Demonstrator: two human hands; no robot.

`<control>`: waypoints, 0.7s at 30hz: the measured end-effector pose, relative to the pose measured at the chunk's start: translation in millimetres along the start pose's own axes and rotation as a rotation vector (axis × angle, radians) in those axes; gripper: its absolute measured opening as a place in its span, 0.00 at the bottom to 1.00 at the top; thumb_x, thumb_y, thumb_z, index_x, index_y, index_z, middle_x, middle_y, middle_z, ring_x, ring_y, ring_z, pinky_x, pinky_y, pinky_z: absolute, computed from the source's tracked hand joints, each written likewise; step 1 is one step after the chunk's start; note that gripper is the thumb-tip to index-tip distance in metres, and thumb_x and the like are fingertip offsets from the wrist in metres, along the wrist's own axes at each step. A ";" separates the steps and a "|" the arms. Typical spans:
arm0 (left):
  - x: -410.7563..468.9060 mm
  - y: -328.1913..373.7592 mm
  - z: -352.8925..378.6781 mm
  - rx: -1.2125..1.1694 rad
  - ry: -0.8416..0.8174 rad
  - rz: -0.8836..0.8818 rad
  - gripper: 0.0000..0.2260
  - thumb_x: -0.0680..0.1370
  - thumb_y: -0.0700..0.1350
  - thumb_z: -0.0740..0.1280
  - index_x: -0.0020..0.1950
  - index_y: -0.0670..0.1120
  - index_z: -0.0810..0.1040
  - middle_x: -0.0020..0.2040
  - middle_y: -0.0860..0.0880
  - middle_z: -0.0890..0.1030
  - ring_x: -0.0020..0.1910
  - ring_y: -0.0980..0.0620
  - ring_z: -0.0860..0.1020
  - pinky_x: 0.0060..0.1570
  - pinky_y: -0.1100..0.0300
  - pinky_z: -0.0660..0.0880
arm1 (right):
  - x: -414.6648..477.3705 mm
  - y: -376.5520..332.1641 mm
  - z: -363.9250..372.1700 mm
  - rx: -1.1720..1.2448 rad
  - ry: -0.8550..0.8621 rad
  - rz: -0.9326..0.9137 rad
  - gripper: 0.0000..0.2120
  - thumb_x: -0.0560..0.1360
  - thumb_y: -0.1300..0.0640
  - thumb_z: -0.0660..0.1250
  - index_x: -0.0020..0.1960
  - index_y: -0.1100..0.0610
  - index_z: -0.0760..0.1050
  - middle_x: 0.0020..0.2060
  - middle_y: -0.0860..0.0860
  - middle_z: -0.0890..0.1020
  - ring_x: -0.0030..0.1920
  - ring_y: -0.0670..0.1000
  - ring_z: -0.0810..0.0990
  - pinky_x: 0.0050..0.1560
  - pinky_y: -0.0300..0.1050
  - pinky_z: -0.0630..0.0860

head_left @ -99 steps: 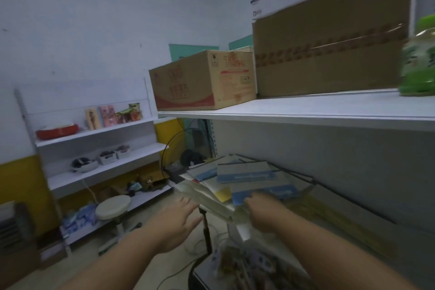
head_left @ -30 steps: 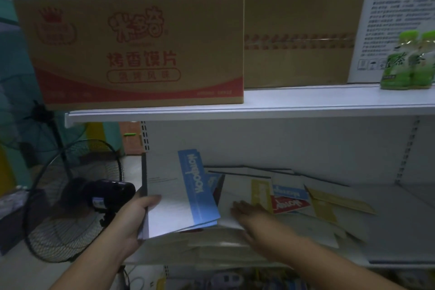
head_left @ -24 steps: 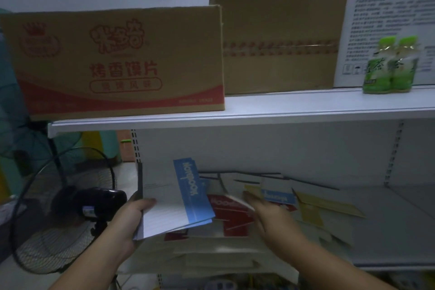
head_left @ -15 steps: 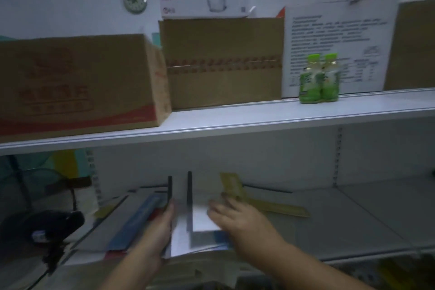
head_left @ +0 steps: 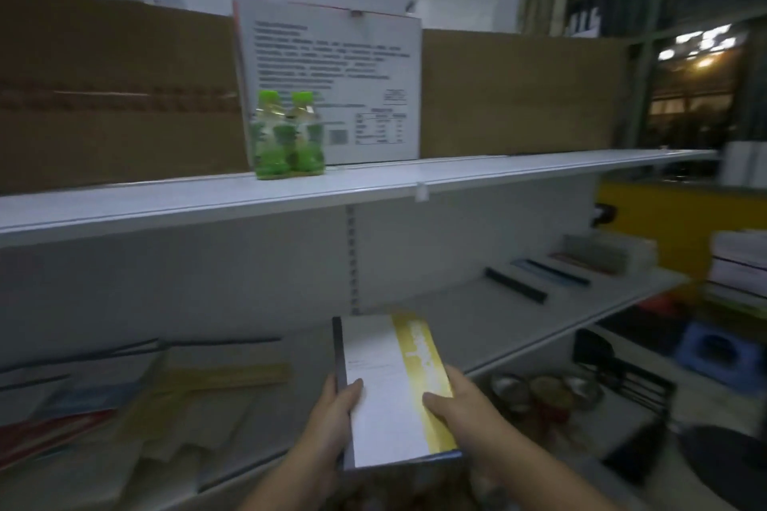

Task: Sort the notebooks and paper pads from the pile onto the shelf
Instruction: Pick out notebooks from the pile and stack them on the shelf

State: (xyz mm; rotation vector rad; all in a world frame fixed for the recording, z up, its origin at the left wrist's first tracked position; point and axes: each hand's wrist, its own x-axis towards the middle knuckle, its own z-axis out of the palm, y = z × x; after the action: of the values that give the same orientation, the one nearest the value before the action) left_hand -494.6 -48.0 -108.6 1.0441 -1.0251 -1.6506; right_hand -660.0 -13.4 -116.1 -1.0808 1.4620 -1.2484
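Both hands grip 1 white notebook (head_left: 386, 390) with a yellow band, held over the front edge of the lower shelf (head_left: 498, 322): the left hand (head_left: 332, 419) curls round its dark spine side, the right hand (head_left: 460, 407) clasps the yellow side. Brown cardboard boxes (head_left: 519, 91) line the upper shelf (head_left: 415, 178). The blurred pile (head_left: 124, 398) lies on the lower shelf, left of the notebook. 2 green bottles (head_left: 288, 137) stand before the boxes.

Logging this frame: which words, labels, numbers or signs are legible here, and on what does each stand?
No text in this frame can be read.
White box: printed lines, a small table and a code square, all blurred.
Notebook: pale lettering on its yellow band, too blurred.
Green bottles: labels too blurred.
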 end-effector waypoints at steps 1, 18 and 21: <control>5.6 -10.8 20.1 -0.010 -0.020 -0.025 0.09 0.82 0.41 0.59 0.61 0.49 0.66 0.48 0.45 0.79 0.45 0.42 0.79 0.40 0.51 0.77 | -0.7 5.0 -21.9 0.026 0.026 0.017 0.16 0.76 0.70 0.61 0.59 0.56 0.72 0.44 0.48 0.84 0.42 0.48 0.83 0.39 0.40 0.77; 183.7 -81.9 281.5 0.043 -0.197 -0.049 0.07 0.78 0.37 0.62 0.55 0.42 0.75 0.47 0.44 0.80 0.46 0.46 0.77 0.51 0.54 0.70 | 124.0 20.8 -284.7 -0.086 0.319 0.194 0.19 0.78 0.67 0.56 0.64 0.53 0.72 0.48 0.53 0.83 0.45 0.52 0.82 0.38 0.37 0.73; 229.8 -92.8 324.2 0.128 -0.168 -0.031 0.20 0.73 0.45 0.66 0.65 0.42 0.74 0.61 0.44 0.78 0.58 0.45 0.76 0.61 0.54 0.69 | 161.8 11.3 -325.7 -0.144 0.326 0.212 0.20 0.78 0.67 0.55 0.61 0.47 0.71 0.46 0.53 0.82 0.39 0.50 0.80 0.35 0.38 0.72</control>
State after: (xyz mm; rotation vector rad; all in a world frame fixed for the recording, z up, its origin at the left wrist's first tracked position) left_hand -876.5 -187.7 -142.2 1.0213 -1.2439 -1.7395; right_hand -1012.5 -103.5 -115.3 -0.8122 1.8860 -1.2211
